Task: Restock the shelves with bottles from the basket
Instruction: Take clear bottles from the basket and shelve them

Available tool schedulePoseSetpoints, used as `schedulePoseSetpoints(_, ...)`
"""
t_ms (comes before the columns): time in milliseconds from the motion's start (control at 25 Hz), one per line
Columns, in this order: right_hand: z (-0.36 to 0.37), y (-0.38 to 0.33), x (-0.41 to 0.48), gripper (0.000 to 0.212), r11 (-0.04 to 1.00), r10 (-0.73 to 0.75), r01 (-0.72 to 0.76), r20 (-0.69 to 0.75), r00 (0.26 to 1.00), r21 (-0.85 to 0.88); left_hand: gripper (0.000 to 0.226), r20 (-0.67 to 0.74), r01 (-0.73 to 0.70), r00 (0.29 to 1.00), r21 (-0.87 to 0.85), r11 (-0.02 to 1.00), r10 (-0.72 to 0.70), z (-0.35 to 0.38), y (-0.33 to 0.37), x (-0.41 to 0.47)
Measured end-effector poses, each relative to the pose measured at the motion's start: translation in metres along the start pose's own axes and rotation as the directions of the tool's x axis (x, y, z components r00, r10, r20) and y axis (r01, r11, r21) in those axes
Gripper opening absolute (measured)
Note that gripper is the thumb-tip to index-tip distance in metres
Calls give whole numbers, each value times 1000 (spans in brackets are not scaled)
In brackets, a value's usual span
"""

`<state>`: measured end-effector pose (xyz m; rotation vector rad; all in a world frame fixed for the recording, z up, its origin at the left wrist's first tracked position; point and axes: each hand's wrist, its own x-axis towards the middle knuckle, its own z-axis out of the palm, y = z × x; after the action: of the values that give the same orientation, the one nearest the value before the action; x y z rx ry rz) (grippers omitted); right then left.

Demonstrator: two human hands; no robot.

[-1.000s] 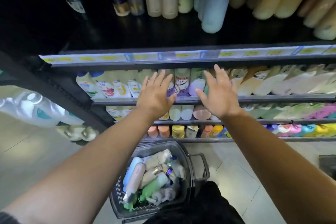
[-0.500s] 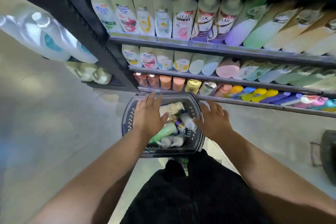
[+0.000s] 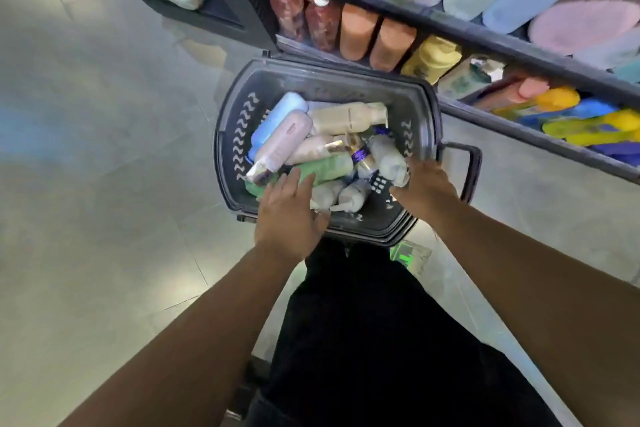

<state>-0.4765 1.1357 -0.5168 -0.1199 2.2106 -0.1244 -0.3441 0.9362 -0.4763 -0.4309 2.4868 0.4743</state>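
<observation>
green bottle [image 3: 325, 168] lies crosswise in the basket [image 3: 311, 68], just under the left hand [image 3: 291, 215], fingers flat and not gripping; right hand [image 3: 426, 191] meets a pale bottle [image 3: 388, 156], grip unclear.

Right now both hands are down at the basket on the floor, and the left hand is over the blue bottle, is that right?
Not quite. The head view shows the left hand over the green bottle; the blue bottle lies farther back in the basket, untouched. The rest is right.
</observation>
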Motion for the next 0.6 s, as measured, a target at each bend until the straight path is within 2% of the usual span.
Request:
schedulePoseSetpoints(200,55,16,72,67,998,14,-19,95,995,55,69,33,103,994,-135,985,-100,61,-1,33)
schedulePoseSetpoints(320,71,22,89,58,986,2,-4,9,1000,164,69,64,121,992,-147,982,-113,87,2,42)
schedulePoseSetpoints(440,74,28,100,43,989,-44,62,-129,991,134,68,128,141,984,-164,976,-121,100,11,47)
schedulePoseSetpoints(520,71,28,109,31,993,-39,54,-130,991,109,68,148,141,982,-175,974,-115,102,19,47)
schedulePoseSetpoints(600,60,28,115,25,986,-2,13,-64,998,169,67,158,128,982,-164,978,-102,101,27,47)
